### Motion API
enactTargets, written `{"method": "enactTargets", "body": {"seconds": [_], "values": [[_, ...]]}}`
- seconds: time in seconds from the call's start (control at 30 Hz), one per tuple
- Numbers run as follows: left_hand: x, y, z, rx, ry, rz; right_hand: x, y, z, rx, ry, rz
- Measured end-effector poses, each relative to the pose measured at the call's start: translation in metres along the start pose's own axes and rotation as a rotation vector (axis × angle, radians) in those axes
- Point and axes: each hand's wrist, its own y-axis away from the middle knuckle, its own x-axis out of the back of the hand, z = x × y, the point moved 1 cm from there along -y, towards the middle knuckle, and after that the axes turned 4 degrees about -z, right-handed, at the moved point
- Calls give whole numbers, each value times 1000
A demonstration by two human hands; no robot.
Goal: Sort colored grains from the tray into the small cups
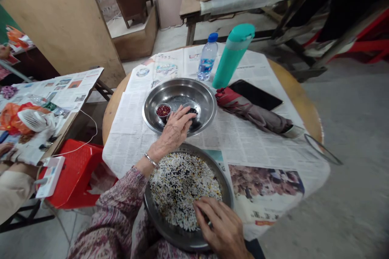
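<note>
My left hand (176, 127) reaches over a shiny steel basin (148, 107), fingers stretched out above a small cup of black beans (192, 111). The hand partly hides that cup. Beside it in the basin sits a clear cup of dark red beans (163, 110). Nearer to me is a round metal pan (229, 194), with white, black and yellow grains (185, 186) spread across its bottom. At the pan's near right side, my right hand (220, 224) has its fingers curled and the thumb and index tips close together over the grains. Whatever is between them is too small to make out.
Newspaper (127, 129) covers the round table. At the back stand a water bottle (208, 57) and a teal bottle (233, 56); a black phone (257, 94) and a folded umbrella (252, 111) lie to the right. A red stool (75, 174) and another person's arm are at left.
</note>
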Motion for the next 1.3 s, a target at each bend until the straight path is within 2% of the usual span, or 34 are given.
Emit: {"method": "enactTargets", "body": {"seconds": [0.23, 0.53, 0.7, 0.87, 0.97, 1.03, 1.13, 1.2, 1.3], "values": [[-1, -2, -7, 10, -22, -50, 1, -1, 0, -5, -7, -11], [0, -2, 6, 74, 92, -8, 2, -2, -1, -2, 1, 2], [8, 1, 15, 52, 131, 178, 3, -3, -1, 3, 3, -3], [21, 10, 12, 216, 396, 394, 1, -6, -1, 4, 5, 6], [28, 20, 10, 304, 567, 447, -1, -10, 0, 12, 8, 18], [31, 29, 14, 327, 614, 439, -3, -12, 0, 19, 7, 13], [32, 51, 26, 310, 550, 385, -4, -11, 0, 24, 9, 4], [29, 72, 34, 280, 412, 308, -4, -10, 1, 22, 10, -5], [19, 107, 36, 207, 106, 109, -4, -8, 2, 13, 11, -24]]}}
